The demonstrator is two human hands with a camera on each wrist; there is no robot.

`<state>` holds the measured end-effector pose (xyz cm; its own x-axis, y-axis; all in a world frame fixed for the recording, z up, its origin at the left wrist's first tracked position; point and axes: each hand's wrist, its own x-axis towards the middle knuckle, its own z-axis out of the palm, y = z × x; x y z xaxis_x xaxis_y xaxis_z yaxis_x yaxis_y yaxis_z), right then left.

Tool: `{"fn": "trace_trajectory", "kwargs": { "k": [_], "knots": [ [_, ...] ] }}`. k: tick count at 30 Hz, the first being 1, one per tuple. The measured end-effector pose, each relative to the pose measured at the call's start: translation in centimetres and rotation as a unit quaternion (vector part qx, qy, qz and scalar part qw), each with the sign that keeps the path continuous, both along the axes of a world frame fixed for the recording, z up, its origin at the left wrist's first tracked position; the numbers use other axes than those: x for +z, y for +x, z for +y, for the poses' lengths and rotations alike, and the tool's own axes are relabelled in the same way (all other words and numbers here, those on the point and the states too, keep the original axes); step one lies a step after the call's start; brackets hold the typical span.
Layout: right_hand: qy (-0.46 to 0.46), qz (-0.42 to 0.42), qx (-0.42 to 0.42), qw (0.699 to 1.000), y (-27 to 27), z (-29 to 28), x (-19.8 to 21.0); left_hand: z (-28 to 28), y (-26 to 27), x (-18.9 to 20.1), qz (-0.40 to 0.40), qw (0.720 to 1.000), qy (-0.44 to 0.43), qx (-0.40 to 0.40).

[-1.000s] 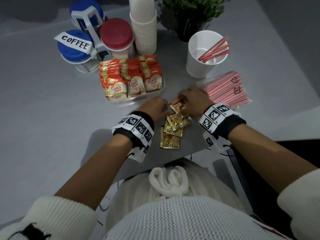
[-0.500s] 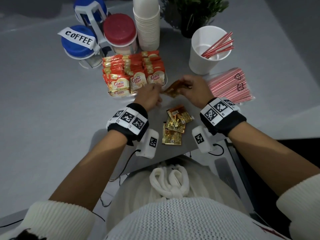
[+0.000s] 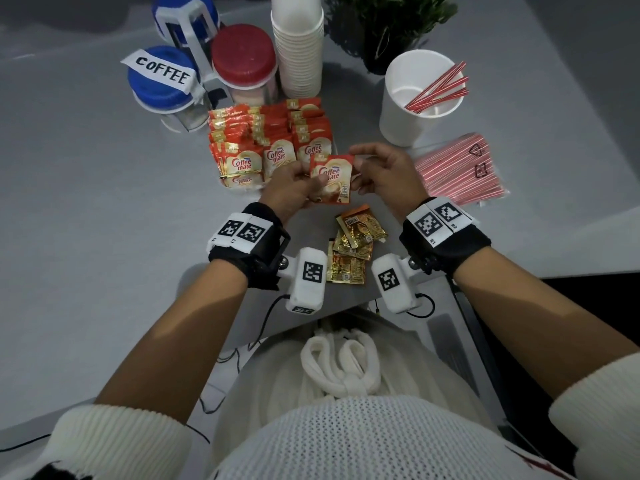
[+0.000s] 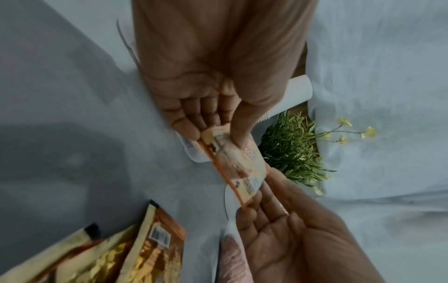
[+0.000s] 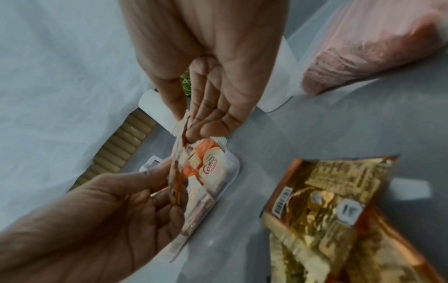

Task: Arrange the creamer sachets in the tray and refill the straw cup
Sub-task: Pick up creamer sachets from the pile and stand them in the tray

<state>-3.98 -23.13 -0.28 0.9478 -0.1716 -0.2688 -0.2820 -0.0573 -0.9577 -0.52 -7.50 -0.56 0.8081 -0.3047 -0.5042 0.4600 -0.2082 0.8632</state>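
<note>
Sachet [image 3: 331,178] of creamer sits upright between my two hands, printed face toward me, held in the air just on my side of the tray [image 3: 239,184]. My left hand [image 3: 289,188] pinches its lower left corner between thumb and curled fingers; my right hand [image 3: 384,174] pinches the upper right edge with thumb and forefinger, the other fingers loosely extended. In the left wrist view the same sachet [image 4: 238,166] spans from my left fingers [image 4: 191,132] to the right hand [image 4: 290,229].

The tray holds three rows of red and white sachets standing on edge, and it is well filled. Nearer to me than the tray, on the grey table [image 3: 86,237], lies a small heap of loose sachets [image 3: 353,247] turned gold side up, overlapping one another.

To the right of the tray stands the white straw cup [image 3: 412,109] with a few red-striped straws [image 3: 438,88] leaning against its rim. Near that cup, on my side of it, lies the clear packet of straws [image 3: 460,174], flat on the table.

Beyond the tray are two blue-lidded jars [image 3: 162,81], one tagged COFFEE, a red-lidded jar [image 3: 242,64], a stack of paper cups [image 3: 298,46] and a green plant [image 3: 388,26].
</note>
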Motion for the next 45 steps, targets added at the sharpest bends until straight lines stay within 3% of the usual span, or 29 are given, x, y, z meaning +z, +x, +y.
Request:
{"fn": "trace_trajectory", "kwargs": {
  "k": [7, 9, 12, 14, 15, 22, 29, 33, 38, 43, 45],
  "knots": [
    [-0.021, 0.030, 0.012, 0.999, -0.6, 0.0, -0.1, -0.5, -0.3, 0.1, 0.029, 0.998, -0.049, -0.021],
    [-0.127, 0.040, 0.037, 0.990, -1.0, -0.3, -0.3, -0.5, -0.3, -0.1, 0.028, 0.999, -0.031, -0.029],
    [-0.373, 0.117, 0.145, 0.909, -1.7, -1.1, -1.4, -0.6, -0.4, -0.8, 0.022, 1.000, 0.006, -0.021],
    [-0.422, 0.183, 0.192, 0.867, -2.2, -1.2, -2.1, -0.7, -0.5, -1.1, 0.034, 0.999, 0.015, -0.014],
    [-0.425, 0.198, 0.201, 0.860, -2.3, -1.0, -2.4, -0.7, -0.6, -1.2, 0.044, 0.999, 0.012, -0.011],
    [-0.369, 0.180, 0.152, 0.899, -1.5, -0.4, -2.3, -0.4, -0.8, -0.9, 0.074, 0.997, -0.011, 0.009],
    [-0.316, -0.007, -0.008, 0.949, -0.6, -0.5, -0.1, 0.3, -0.3, -1.0, 0.107, 0.992, -0.005, 0.063],
    [-0.252, -0.132, 0.012, 0.959, -1.3, 0.7, 0.3, 0.0, -0.3, -0.5, 0.133, 0.986, -0.048, 0.091],
    [-0.235, -0.141, 0.059, 0.960, -2.0, 0.5, -1.7, -0.3, -0.2, 0.2, 0.122, 0.984, -0.104, 0.084],
    [-0.231, -0.128, 0.104, 0.959, -2.1, 0.1, -1.4, -0.4, -0.5, 0.2, 0.076, 0.993, -0.067, 0.062],
    [-0.189, -0.101, 0.066, 0.975, -1.9, 0.1, -0.9, -0.5, -0.5, 0.1, 0.052, 0.995, -0.056, 0.066]
  ]
}}
